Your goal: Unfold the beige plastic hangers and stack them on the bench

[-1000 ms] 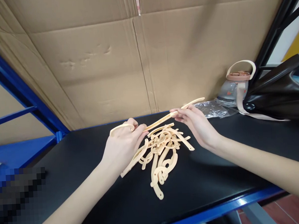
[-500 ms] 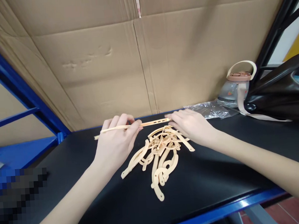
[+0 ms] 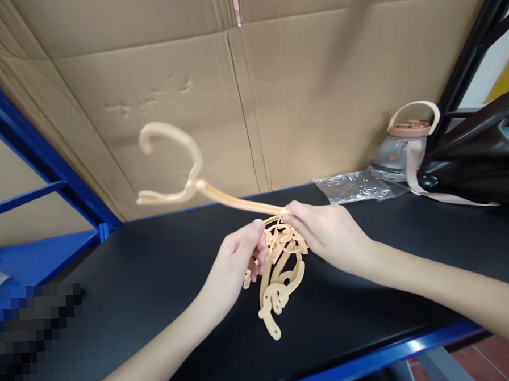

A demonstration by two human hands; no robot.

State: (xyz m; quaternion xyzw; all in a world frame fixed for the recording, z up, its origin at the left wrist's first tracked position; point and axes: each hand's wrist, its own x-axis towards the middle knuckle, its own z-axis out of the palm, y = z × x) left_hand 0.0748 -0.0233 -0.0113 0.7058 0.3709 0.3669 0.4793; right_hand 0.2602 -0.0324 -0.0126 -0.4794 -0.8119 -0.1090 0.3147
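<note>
A beige plastic folding clothes hanger (image 3: 238,201) is held up over the table, its curved hook rising at the left and one short arm pointing left. My right hand (image 3: 331,229) is closed round the far end of its long arm. Lower down, my left hand (image 3: 234,257) hangs beside the pile, apart from the hanger. Its fingers are curled in, and whatever they may hold is hidden. Below both hands lies a tangled pile of similar beige hanger parts (image 3: 283,263) with hooks and pin holes, partly covered by my hands.
The black tabletop (image 3: 350,316) has a blue front edge (image 3: 374,360). Cardboard (image 3: 167,75) stands behind it. At the back right are a clear plastic bag (image 3: 352,186), a strapped water bottle (image 3: 400,154) and a black bag (image 3: 483,156). Blue framing (image 3: 33,128) rises at left.
The hanger has turned, and its hook now stands up in view. My left hand has let go of it and dropped down and right toward the pile. My right hand keeps hold.
</note>
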